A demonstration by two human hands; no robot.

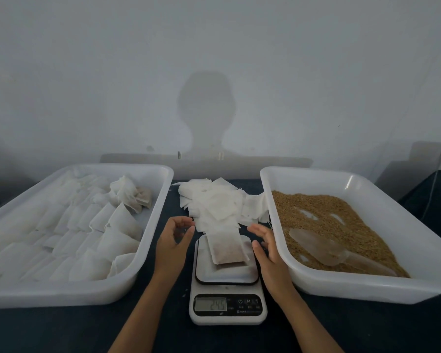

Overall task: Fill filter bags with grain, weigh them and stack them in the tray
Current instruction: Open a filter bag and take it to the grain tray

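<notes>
filled bag [228, 247] on scale [227, 278] | I read display blurry | left hand [172, 244], right hand [267, 250] fingers loose, grasping nothing | forearms cut off at bottom edge

Both forearms bare, no sleeves, left hand [172, 247] and right hand [267, 253] ungloved.

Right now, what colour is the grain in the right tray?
Golden brown grain, against the white tray; seen in the head view.
</notes>
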